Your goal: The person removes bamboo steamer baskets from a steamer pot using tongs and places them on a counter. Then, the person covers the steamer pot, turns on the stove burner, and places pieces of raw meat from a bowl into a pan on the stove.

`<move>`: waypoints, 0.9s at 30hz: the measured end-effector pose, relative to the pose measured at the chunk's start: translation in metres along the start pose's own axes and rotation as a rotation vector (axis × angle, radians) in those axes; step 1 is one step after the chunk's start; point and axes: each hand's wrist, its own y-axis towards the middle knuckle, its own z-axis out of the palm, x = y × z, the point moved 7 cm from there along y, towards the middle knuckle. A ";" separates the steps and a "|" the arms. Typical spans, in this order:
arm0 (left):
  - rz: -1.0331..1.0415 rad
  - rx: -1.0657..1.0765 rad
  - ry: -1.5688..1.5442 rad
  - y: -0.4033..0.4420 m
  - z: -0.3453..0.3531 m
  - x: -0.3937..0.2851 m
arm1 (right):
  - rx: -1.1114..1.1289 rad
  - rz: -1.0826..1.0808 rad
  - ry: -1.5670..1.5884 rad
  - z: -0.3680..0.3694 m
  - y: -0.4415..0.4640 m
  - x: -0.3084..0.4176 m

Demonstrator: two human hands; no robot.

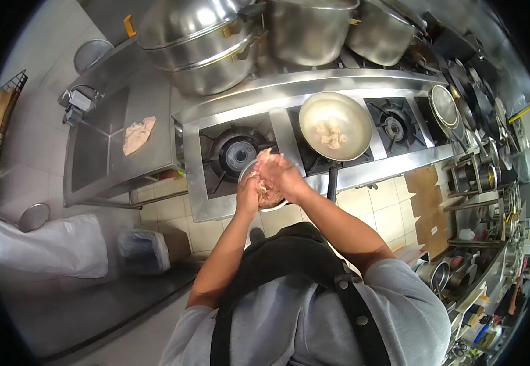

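At the front of the steel range [216,209], in the head view, the person's two hands are working close together over a metal bowl [275,208] of raw meat [269,196]. The right hand [282,178] is gripping a pinkish piece, its fingers partly curled, and this piece is showing above the fingertips. The left hand [248,193] is bending around the bowl's left side, perhaps to steady it or the meat; whether it is gripping the rim or a piece, I cannot tell, since the fingers are overlapping the contents. The bowl is sitting right before the body, probably for short reach, though whether the range is bearing its weight is unclear.

Just to the right, a frying pan [314,110] is holding pale pieces [333,135] on a burner, its handle [332,180] pointing toward the person, seemingly for easy grasping. Beyond the bowl, another burner [240,154] is carrying no pan. On the left-hand surface [98,143], a pinkish item [138,136], meat or cloth, is lying flat, well apart from both hands.
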 end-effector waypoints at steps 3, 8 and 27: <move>0.022 -0.026 0.023 0.003 -0.008 -0.002 | 0.171 -0.076 -0.585 0.007 -0.019 0.001; -0.083 -0.007 -0.011 0.005 -0.009 -0.008 | 0.037 -0.027 -0.728 0.004 -0.044 0.007; -0.052 -0.178 0.370 -0.025 -0.031 -0.022 | -0.375 0.029 -0.239 -0.168 -0.027 0.104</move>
